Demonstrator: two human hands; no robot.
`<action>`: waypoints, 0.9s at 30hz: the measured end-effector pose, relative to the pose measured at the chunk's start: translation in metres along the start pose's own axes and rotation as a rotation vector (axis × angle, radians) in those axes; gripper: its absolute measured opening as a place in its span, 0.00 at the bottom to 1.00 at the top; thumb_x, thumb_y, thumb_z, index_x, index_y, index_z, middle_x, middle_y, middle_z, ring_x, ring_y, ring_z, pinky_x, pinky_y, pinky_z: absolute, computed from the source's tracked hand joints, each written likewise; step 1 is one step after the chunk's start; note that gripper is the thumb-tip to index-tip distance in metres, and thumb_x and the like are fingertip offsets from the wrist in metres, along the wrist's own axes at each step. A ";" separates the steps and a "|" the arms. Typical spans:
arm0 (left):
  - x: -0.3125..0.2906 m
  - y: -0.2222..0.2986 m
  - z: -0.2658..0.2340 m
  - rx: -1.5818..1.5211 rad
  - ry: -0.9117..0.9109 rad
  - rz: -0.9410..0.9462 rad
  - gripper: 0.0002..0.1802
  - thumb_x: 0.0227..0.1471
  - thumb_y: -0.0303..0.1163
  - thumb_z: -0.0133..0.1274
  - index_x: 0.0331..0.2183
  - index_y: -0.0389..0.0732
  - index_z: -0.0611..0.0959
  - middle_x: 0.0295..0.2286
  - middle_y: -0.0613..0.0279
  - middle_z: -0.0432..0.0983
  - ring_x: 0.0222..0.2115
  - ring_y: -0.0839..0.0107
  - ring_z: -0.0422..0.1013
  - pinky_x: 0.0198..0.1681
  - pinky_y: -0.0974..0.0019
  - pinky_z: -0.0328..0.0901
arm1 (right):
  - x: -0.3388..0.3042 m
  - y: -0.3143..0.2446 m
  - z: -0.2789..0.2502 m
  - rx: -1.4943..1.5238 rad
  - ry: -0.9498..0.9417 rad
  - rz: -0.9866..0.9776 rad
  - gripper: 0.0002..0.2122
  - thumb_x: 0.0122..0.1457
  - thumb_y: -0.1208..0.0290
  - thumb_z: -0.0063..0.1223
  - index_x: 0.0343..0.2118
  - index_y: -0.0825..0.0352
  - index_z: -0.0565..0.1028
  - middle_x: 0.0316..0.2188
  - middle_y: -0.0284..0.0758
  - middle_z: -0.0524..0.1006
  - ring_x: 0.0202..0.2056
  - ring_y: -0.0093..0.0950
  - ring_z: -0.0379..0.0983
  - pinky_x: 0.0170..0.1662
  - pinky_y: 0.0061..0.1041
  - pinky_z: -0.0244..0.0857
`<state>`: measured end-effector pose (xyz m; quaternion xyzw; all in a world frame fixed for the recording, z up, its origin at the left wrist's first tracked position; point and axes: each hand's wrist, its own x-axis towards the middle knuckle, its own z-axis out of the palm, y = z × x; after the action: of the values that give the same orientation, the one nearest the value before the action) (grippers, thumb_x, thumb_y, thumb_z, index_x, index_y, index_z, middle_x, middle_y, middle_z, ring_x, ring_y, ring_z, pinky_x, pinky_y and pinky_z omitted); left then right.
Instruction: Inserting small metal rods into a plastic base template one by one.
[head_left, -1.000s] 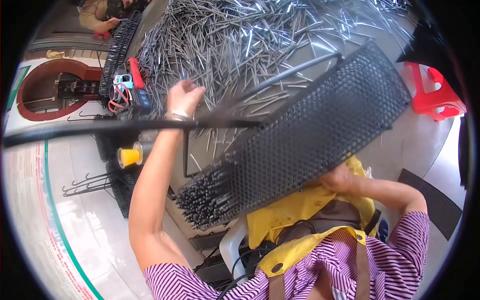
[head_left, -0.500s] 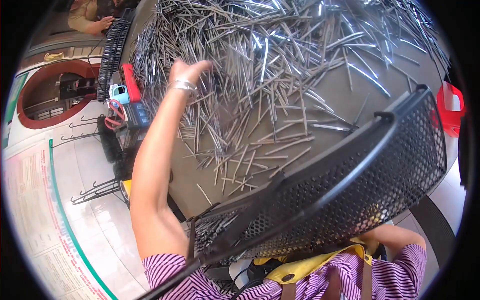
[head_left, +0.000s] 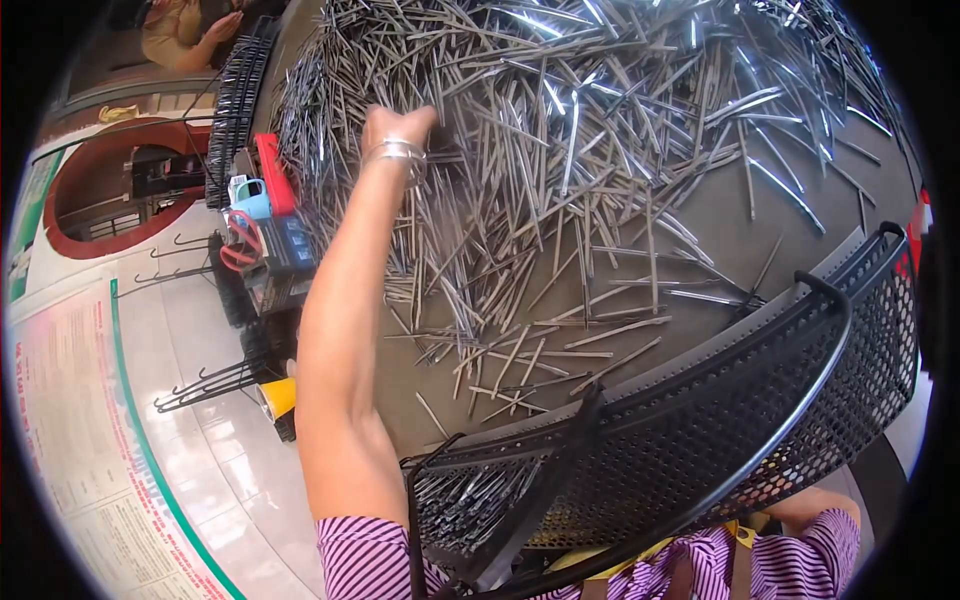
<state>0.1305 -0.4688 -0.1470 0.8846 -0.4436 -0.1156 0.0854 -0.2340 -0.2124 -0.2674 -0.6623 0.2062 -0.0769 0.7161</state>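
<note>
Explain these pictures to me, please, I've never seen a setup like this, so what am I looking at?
There's no machine, just a person with two bare hands. A wide fisheye camera on their head looks down, which is why straight edges bend and the corners go black.

The person's bare left hand, below a silvery bracelet, reaches over a spread of thin, shiny grey strips on a grey-brown tabletop. Whether its fingers grip any, I can't tell.

Nearer the body is a long black perforated basket, with narrow grey pieces in its left end. The right forearm goes behind it, so the right hand is hidden.
</note>
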 end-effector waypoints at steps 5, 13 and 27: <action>0.003 -0.024 0.015 -0.213 0.073 0.135 0.28 0.27 0.32 0.57 0.35 0.28 0.72 0.29 0.50 0.73 0.28 0.65 0.70 0.34 0.68 0.64 | -0.005 -0.003 0.006 0.012 -0.010 0.024 0.19 0.48 0.68 0.48 0.44 0.69 0.68 0.45 0.43 0.66 0.46 0.35 0.62 0.49 0.35 0.56; -0.059 -0.026 0.011 -0.295 -0.247 0.278 0.33 0.29 0.36 0.55 0.41 0.29 0.68 0.34 0.44 0.72 0.35 0.58 0.70 0.41 0.65 0.62 | -0.021 -0.011 0.018 0.038 -0.025 0.057 0.19 0.48 0.68 0.49 0.44 0.68 0.68 0.46 0.42 0.66 0.47 0.34 0.62 0.50 0.34 0.55; -0.102 0.027 -0.017 0.510 -0.242 0.344 0.49 0.27 0.39 0.53 0.50 0.25 0.53 0.33 0.36 0.70 0.36 0.49 0.68 0.43 0.62 0.62 | -0.054 -0.011 0.035 0.106 0.011 0.111 0.19 0.48 0.69 0.51 0.45 0.67 0.68 0.46 0.40 0.66 0.48 0.32 0.61 0.52 0.32 0.52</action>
<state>0.0553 -0.4020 -0.1109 0.7695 -0.6081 -0.0889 -0.1737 -0.2669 -0.1604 -0.2444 -0.6105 0.2422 -0.0518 0.7523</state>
